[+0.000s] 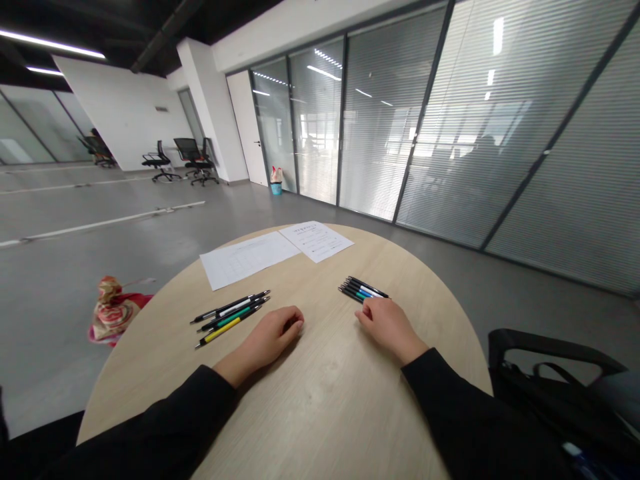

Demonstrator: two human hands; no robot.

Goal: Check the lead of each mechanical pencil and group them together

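Observation:
My left hand (274, 336) rests on the round wooden table with its fingers curled loosely inward and nothing seen in them. Just left of it lies a bundle of pens or mechanical pencils; a yellow one (227, 331) is nearest the hand, then a green one (237, 316) and a white one (234, 307). On the right, my right hand (393, 326) is also closed and lies on the table. A second row of black-ended pens (361, 289), with white, blue and green barrels, sits against its far side. The hand hides some of their near ends.
Two printed sheets, a left one (245, 259) and a right one (317, 241), lie toward the far edge of the round table (320, 413). A black chair (550, 343) stands close at right. A patterned cloth bundle (114, 310) is beyond the left edge.

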